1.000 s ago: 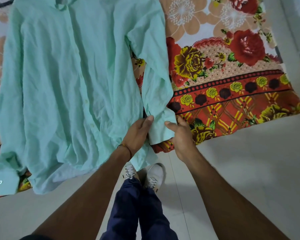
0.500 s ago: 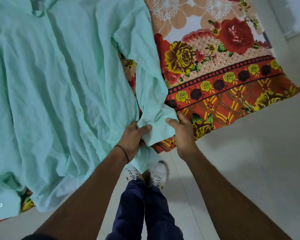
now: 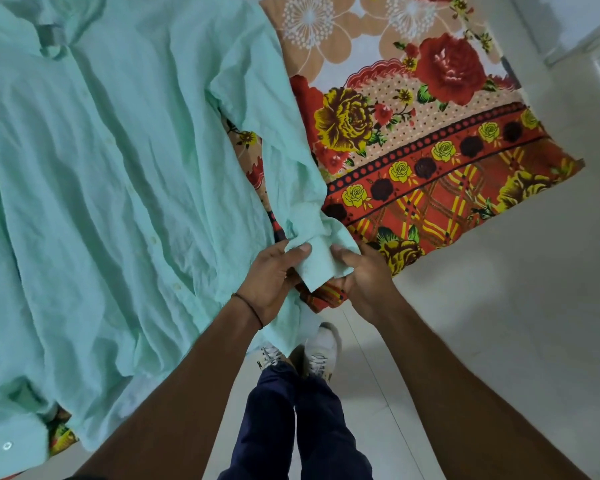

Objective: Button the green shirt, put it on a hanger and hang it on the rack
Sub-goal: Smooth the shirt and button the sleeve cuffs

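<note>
The left hand and right hand, close together, each pinch 1 edge of the loose sleeve cuff of the crinkled mint-green cotton shirt, which lies spread on a red floral cloth. If either pinch slips, the cuff edges would likely part; tugging could rumple the front.

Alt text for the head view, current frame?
The left hand and right hand pinch the cuff of a green shirt, which lies spread front-up on a floral sheet. Below, dark trousers and white shoes stand on a pale floor.
</note>
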